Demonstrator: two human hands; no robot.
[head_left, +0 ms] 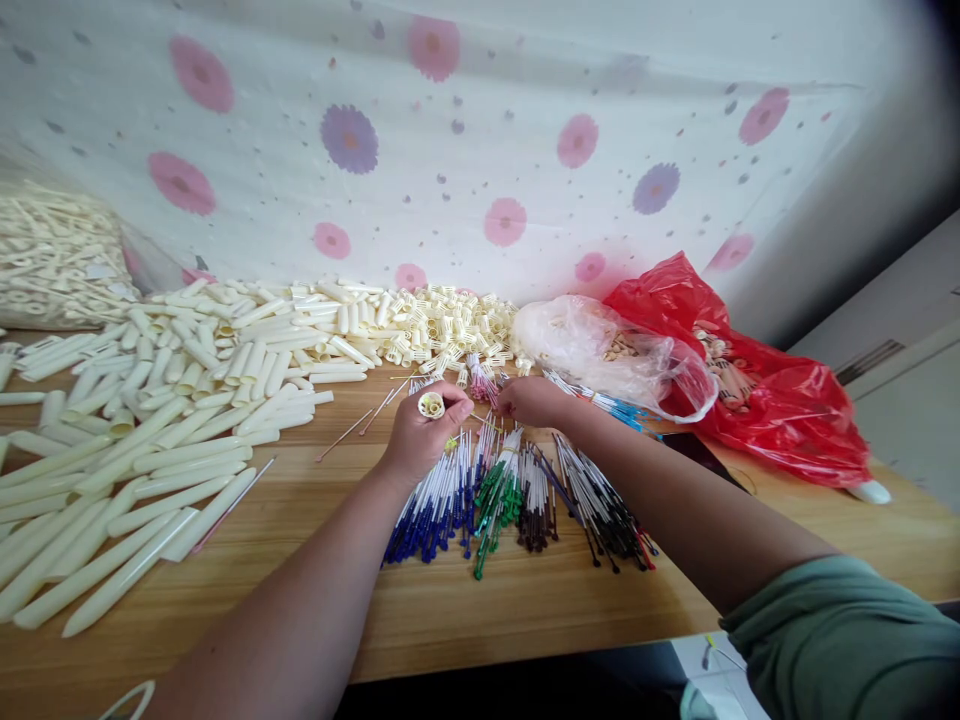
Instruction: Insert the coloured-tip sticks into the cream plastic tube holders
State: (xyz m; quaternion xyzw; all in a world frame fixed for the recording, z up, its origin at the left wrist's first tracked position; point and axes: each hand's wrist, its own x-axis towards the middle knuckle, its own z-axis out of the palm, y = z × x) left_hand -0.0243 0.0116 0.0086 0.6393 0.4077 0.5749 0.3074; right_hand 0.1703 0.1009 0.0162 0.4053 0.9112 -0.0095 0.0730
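Note:
My left hand (426,435) is closed round a cream plastic pen part, whose round end (431,405) with several holes faces up. To its right, my right hand (536,400) has its fingers pinched together beside a bundle of pink-tipped pen refills (482,385); what they hold, if anything, is hidden. Below the hands, thin white refills lie fanned out in groups: blue-tipped refills (435,510), green-tipped refills (500,490), brown-tipped refills (537,505) and black-tipped refills (596,500). Blue-tipped light refills (611,405) lie partly behind my right forearm.
Cream pen barrels (187,430) are heaped on the left of the wooden table (420,620). Short slotted cream parts (450,325) are piled at the back. A clear bag (570,330) and a red bag (795,400) stand right; a full bag (60,255) sits far left.

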